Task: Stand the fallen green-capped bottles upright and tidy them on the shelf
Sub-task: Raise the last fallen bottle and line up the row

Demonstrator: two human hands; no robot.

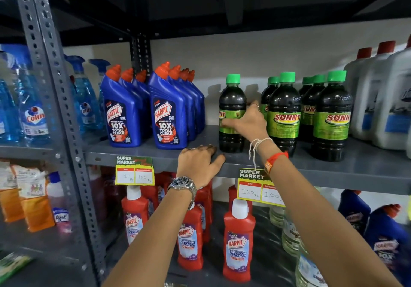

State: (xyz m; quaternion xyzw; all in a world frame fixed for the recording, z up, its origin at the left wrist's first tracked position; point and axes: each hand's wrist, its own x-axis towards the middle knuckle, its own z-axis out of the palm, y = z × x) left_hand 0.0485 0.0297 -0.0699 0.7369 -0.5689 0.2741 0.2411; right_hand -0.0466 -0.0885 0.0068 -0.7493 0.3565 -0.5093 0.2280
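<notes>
Nearest the lens: two bare forearms, reaching up and forward to a grey metal shelf (333, 171). Left hand (199, 166), steel wristwatch (183, 186) at the wrist, laid flat on the shelf's front edge, fingers loosely spread, gripping nothing. Right hand (246, 121), white string and orange band (274, 161) at the wrist, wrapped round the label of a single green-capped bottle (232, 100), fingers curled against its front, thumb side hidden behind. Bottle upright on the shelf, dark liquid inside, set apart to the left of its fellows. Further green-capped bottles (285, 113), labelled SUNNY, upright in two close rows just right of the hand, touching one another. Left of the held bottle, across a bare gap: blue Harpic bottles (165, 113) with orange caps, in two rows. Far right: white jugs (382, 100) with red caps. Yellow price tags (134, 174) hung from the shelf edge. Lower shelf: red Harpic bottles (239, 242). Far left bay: blue Colin spray bottles (33, 108).
</notes>
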